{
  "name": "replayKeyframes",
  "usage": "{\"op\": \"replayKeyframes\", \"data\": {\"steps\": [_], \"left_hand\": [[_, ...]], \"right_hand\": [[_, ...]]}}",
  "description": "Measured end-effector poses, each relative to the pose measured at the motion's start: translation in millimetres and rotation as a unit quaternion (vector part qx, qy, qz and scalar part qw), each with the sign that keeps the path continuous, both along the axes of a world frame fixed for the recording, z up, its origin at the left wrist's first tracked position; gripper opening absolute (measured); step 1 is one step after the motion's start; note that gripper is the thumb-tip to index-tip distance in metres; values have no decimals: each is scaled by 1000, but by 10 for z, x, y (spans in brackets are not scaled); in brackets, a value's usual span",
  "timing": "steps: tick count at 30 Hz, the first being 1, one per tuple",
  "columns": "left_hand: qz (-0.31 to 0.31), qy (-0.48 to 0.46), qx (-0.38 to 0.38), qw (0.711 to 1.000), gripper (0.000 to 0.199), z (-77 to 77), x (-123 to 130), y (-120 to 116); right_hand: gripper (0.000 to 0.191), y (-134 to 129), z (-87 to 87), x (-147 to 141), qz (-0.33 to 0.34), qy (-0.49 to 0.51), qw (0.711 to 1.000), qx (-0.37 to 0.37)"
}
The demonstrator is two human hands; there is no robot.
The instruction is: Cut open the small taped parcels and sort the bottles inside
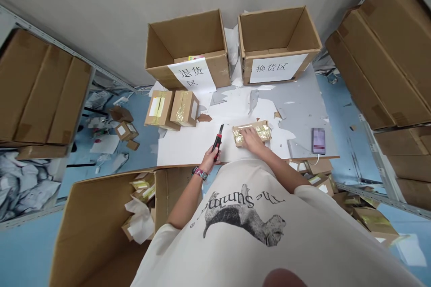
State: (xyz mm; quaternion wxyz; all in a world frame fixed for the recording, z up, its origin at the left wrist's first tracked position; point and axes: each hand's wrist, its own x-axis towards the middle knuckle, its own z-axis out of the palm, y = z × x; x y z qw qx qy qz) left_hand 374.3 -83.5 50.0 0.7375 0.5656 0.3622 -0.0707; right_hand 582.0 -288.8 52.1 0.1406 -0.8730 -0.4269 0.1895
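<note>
My left hand [211,159] is closed around a red and black box cutter [218,141] with its blade pointing away from me, above the table [188,149]. Under my right hand [252,140] lies a flat cardboard parcel [263,130] wrapped in shiny yellowish tape. The fingers of that hand are bent over the top of the parcel and grip it near its front edge. A small gap separates the cutter from the parcel's left end.
Two taped boxes [184,107] stand at the table's left. Behind are two open cartons [188,71] [279,60] with paper signs. A phone [318,141] with a cable lies right. A large open carton [81,215] stands left of me; stacked cartons [377,54] flank the right side.
</note>
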Motion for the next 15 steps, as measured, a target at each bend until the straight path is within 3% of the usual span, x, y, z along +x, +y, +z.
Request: {"op": "replayKeyframes", "data": {"steps": [7,15], "left_hand": [[-116,-32,94,988,93,-35,198,73],[-171,-32,152,973,78,-99,453,384]], "right_hand": [[58,64,-50,33,-36,-5,999,-18],[61,27,18,48,-42,-7,998,-39]]}}
